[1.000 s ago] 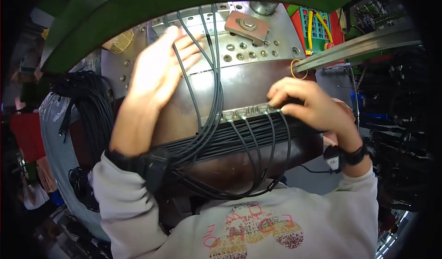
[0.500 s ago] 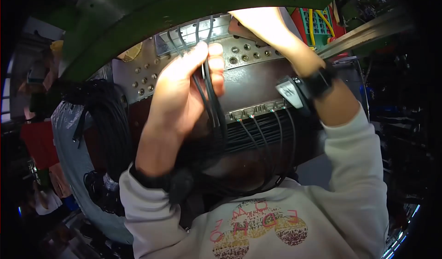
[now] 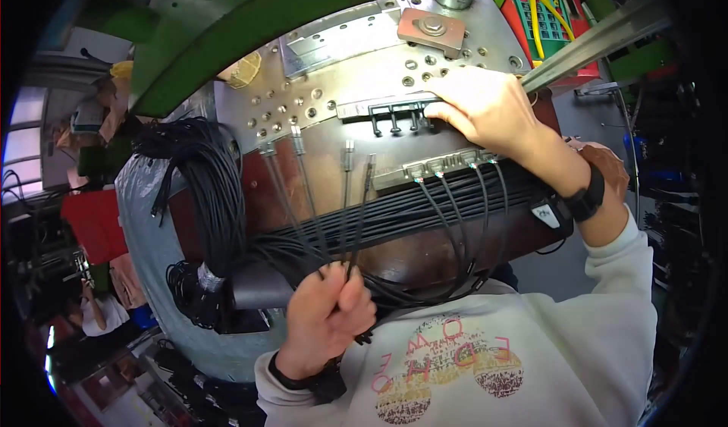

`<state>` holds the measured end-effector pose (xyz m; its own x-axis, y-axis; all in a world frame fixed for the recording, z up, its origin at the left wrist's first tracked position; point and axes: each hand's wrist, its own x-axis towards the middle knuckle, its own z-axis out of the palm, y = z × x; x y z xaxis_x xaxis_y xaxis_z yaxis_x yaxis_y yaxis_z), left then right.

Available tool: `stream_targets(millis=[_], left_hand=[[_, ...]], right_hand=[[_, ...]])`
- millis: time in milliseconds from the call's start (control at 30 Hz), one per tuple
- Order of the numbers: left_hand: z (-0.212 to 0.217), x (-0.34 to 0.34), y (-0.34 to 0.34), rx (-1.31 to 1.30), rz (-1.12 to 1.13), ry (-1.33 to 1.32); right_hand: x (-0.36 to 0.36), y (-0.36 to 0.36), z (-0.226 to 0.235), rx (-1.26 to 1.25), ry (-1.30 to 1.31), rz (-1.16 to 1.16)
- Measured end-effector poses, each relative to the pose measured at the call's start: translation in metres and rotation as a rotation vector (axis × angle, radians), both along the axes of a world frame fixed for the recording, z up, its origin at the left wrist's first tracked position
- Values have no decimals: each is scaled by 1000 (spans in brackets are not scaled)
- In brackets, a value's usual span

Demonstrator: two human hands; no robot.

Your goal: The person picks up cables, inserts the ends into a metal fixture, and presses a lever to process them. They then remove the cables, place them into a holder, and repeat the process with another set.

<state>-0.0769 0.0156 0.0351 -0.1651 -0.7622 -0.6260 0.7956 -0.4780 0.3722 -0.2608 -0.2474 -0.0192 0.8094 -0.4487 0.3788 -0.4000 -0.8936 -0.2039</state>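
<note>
The left hand [image 3: 327, 317] is down low, close to the person's chest, closed in a fist around a small bunch of thin black cables [image 3: 318, 222]. Four of them fan upward out of that grip, each ending in a small metal plug [image 3: 348, 154]; the plugs hang spread apart over the brown plate [image 3: 318, 184], just below the drilled metal panel [image 3: 334, 93]. So the cable ends lie well above the fist, and only the lower run of the cables sits inside it.

The right hand [image 3: 485, 108] is up at the panel's lower edge, fingers curled down onto a dark comb-like bracket [image 3: 394, 112] with short prongs. It presses or grips the right end of that bracket; I cannot tell whether the fingers close around it.

Just below the right hand a grey strip [image 3: 440, 163] already carries several cables, which loop down and back toward the chest. A thick flat band of black cables [image 3: 425, 211] crosses the plate between the two hands. A big coil of black cable [image 3: 205, 177] hangs at the left, over a grey wrapped drum [image 3: 144, 230].
</note>
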Motion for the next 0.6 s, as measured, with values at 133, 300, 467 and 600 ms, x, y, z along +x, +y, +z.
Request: stream_targets(millis=[133,300,467,600], left_hand=[[-31,-10,-10,-79,-73,126],[-25,-22,-36,-104,-127,149],[-25,-26,-40,-109,-130,81],[-31,-30,-41,-103,-148,4]], right_hand=[[-3,25,5,-79,-337,123],[-19,36,8,172,-366,258],[-26,39,4,374,-387,229],[-28,41,3,392,-385,235]])
